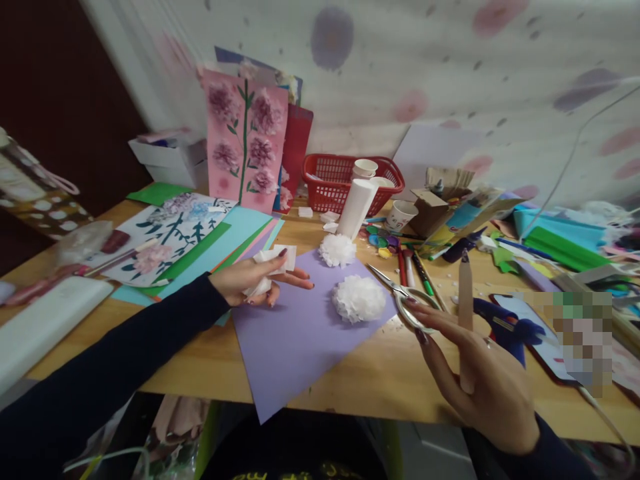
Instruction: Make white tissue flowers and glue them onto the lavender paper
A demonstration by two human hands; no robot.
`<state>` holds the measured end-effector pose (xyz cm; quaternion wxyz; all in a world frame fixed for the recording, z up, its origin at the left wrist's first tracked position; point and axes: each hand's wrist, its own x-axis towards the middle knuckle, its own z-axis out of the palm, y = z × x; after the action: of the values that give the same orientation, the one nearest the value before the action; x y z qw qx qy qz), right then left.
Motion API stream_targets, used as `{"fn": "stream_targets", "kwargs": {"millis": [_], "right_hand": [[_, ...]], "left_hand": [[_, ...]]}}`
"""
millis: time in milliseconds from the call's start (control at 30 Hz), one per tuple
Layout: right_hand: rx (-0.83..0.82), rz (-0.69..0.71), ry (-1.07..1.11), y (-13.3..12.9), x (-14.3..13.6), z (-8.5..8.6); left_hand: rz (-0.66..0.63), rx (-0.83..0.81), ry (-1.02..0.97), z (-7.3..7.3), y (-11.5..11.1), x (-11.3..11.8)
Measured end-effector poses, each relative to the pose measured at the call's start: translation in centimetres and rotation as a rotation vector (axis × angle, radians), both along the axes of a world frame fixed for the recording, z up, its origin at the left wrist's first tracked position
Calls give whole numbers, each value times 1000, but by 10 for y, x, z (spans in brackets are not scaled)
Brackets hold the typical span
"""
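Note:
My left hand [257, 277] holds folded white tissue [285, 259] between its fingers, above the left part of a purple sheet [295, 340]. On that sheet lie two ruffled white paper flowers, the nearer one [359, 299] larger than the farther one [337, 251]. My right hand [480, 373] reaches over the table's right side, its thumb and fingertips at the pale handles of the scissors [417, 310]. The scissors lie on the table with their blades pointing left toward the flowers. Whether the right fingers grip the handles is hard to tell.
A blue glue gun [510, 325] and a phone [535, 343] lie at the right. Behind stand a red basket [325, 193], a white roll [357, 208] and a paper cup [401, 216]. Colored sheets [250, 230] and a pink flower picture [245, 140] are at the left.

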<state>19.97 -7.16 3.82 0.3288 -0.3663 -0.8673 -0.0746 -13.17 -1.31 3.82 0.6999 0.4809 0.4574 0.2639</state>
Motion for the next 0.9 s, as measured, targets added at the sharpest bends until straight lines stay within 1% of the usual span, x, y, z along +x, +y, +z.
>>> {"fn": "stream_targets", "kwargs": {"millis": [100,233,300,367,433,600,700,833,900], "right_hand": [[-2,7,-15,0,0,2],[5,3,-38,0,3,3],[13,5,-50,1,4,1],[29,2,-68,2,3,-1],[46,9,-95,5,-1,-1],[92,62,-152,11,-18,6],[99,76,-160,13,-23,9],[92,93,-116,15,-26,7],[59,81,-80,15,-34,7]], "left_hand": [[9,-26,-39,2,1,-6],[136,20,-14,15,4,-23],[189,12,-17,22,4,-34],[210,-15,-34,26,4,-43],[208,-40,-63,27,2,-49],[191,-44,-148,23,-2,-48],[172,-53,-182,24,-2,-47],[167,-60,-186,27,-3,-46],[166,-59,-184,26,-5,-43]]}}
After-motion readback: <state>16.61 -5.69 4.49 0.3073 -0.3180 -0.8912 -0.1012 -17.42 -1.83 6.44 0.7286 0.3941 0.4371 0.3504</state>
